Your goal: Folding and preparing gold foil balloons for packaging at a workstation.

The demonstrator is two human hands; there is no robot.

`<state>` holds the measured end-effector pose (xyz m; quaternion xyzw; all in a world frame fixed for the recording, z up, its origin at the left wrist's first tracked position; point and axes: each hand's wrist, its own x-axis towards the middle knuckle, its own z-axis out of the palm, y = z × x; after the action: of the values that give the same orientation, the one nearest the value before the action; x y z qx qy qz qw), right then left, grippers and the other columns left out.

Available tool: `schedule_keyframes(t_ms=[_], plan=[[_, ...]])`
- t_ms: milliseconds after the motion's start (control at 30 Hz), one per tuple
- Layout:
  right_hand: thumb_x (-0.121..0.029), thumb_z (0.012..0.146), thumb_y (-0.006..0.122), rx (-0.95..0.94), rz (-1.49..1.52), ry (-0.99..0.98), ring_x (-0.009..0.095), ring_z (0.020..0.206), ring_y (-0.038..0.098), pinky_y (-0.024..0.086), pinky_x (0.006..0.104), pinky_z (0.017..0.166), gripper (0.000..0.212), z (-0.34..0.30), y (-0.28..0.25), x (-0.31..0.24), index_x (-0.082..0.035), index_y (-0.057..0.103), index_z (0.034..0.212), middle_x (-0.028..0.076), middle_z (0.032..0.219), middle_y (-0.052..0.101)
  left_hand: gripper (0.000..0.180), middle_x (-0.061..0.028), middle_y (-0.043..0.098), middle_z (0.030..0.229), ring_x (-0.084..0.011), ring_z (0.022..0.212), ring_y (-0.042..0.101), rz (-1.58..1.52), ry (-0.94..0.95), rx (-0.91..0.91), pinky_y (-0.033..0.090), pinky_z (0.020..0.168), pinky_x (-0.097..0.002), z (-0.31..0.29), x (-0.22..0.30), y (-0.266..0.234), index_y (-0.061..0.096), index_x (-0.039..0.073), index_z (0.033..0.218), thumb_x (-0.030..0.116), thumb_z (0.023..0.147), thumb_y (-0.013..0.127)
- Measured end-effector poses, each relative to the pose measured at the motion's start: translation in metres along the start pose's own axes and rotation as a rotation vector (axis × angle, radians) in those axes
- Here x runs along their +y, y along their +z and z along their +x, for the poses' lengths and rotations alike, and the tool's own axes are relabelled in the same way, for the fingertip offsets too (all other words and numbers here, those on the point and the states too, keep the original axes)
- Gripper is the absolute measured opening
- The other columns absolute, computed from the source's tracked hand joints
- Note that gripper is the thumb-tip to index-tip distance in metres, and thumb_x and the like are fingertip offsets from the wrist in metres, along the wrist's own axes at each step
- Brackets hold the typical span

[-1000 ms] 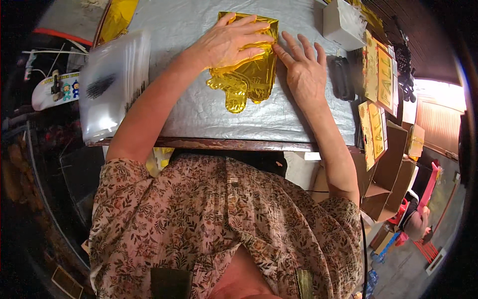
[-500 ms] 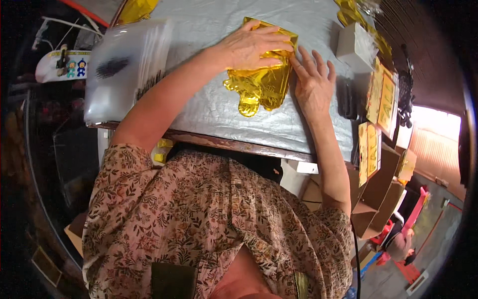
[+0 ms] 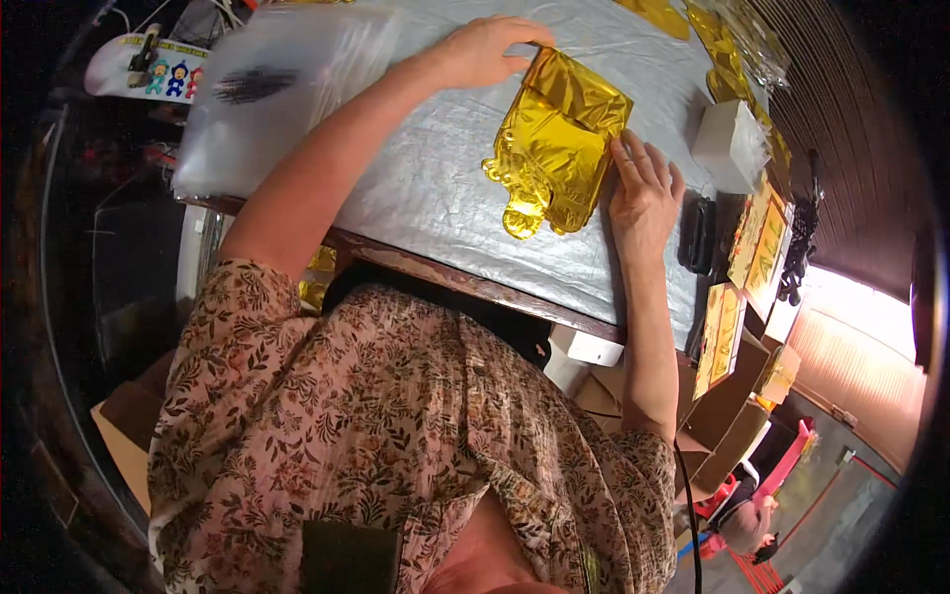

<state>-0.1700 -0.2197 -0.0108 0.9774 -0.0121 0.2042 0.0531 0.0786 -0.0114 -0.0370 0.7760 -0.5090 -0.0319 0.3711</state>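
A shiny gold foil balloon (image 3: 564, 148), folded flat with lobed edges at its near left, lies on the silver-covered table (image 3: 435, 198). At the balloon's far left corner is my left hand (image 3: 485, 54), its fingers and thumb bent around the foil edge. My right hand (image 3: 643, 188) rests beside the balloon's right edge, fingers stretched out and fingertips touching the foil. To the left, partly behind my left forearm, lies a stack of clear plastic bags (image 3: 267, 129) with a dark printed patch.
A white box (image 3: 727, 144) stands at the right, with a black object (image 3: 701, 236) nearer me. Yellow printed boxes (image 3: 762, 243) line the right edge. More gold foil (image 3: 727, 59) lies at the far right. Open cardboard boxes (image 3: 727, 411) stand below the table's right side.
My left hand has slid from on top of the balloon to its far left corner, uncovering the foil's upper part. My right hand stays by the right edge. The whole view has shifted slightly.
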Motion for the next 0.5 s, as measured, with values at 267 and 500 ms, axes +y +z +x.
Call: schedule_keyframes(t_ms=[267, 500], plan=[[0.003, 0.086, 0.061, 0.035, 0.097, 0.003, 0.025, 0.121, 0.066, 0.048, 0.0409, 0.103, 0.045, 0.0, 0.002, 0.001, -0.014, 0.074, 0.127, 0.005, 0.13, 0.072, 0.044, -0.0113, 0.06, 0.145, -0.0287, 0.136, 0.054, 0.02, 0.034, 0.045, 0.042, 0.116, -0.0391, -0.001, -0.001, 0.009, 0.062, 0.008, 0.137, 0.011, 0.093, 0.066], [0.0, 0.09, 0.062, 0.031, 0.087, 0.018, 0.025, 0.121, 0.067, 0.049, 0.0406, 0.101, 0.042, -0.001, 0.001, -0.001, -0.015, 0.074, 0.127, 0.005, 0.13, 0.072, 0.042, -0.0112, 0.061, 0.141, -0.0305, 0.131, 0.056, 0.053, 0.049, 0.097, 0.044, 0.113, -0.0408, -0.003, 0.001, 0.012, 0.064, 0.008, 0.134, 0.013, 0.093, 0.067]])
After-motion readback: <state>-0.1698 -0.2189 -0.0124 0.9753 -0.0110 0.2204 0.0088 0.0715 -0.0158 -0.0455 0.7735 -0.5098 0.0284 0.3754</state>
